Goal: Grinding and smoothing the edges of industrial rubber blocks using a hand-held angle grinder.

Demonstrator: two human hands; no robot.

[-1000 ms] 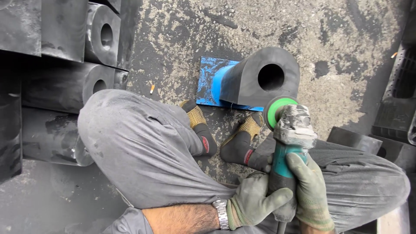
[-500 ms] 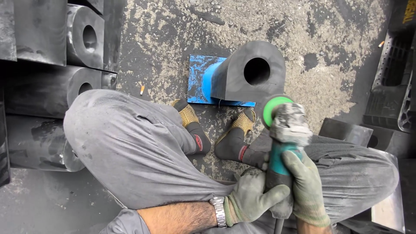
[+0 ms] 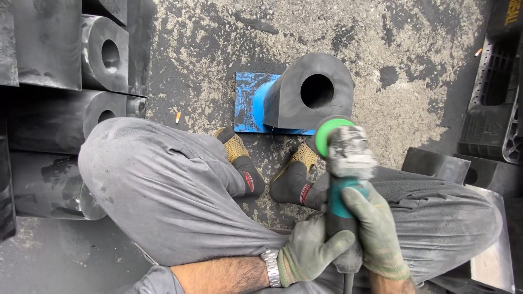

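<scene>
above gritty floor: both gloved hands, left hand [image 3: 308, 253] and right hand [image 3: 376, 231], clamped round grinder [image 3: 343, 179].

A: Views?
B: One only, head-worn, looking steeply down past the knees to the ground [image 3: 414, 71].
A: How near?
B: Close. Gloved hands sit at the near edge, stacked black blocks [image 3: 49, 49] far left.

Open gritty floor [image 3: 229, 49] beyond the rubber block [image 3: 305, 95]; stacked blocks [image 3: 60, 81] wall the left.
</scene>
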